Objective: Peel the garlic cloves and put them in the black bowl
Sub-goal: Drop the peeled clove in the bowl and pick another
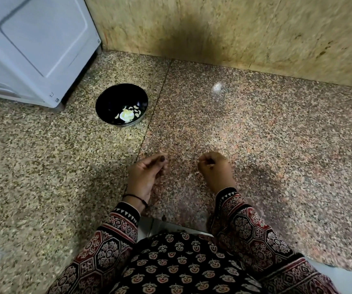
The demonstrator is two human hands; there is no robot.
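Garlic in my hands I cannot make out, for my fingers are curled in and hide what may be there. Closest to me are my sleeves, dark with red and white patterns. A thin black thread goes round my left wrist. My left hand is turned on its side above the speckled stone surface, fingers bent in and thumb on top. My right hand is balled up like a small fist, well apart from the left one. I cannot tell if either hand is pinching something. A tiny pale scrap lies on the surface just beside my right hand.

Farther off, to my left, sits the black bowl. Peeled garlic cloves lie in its bottom, next to a bigger pale yellow lump. The bowl is near the corner of a white machine. Behind it all is a yellowish wall with a dark smudge.
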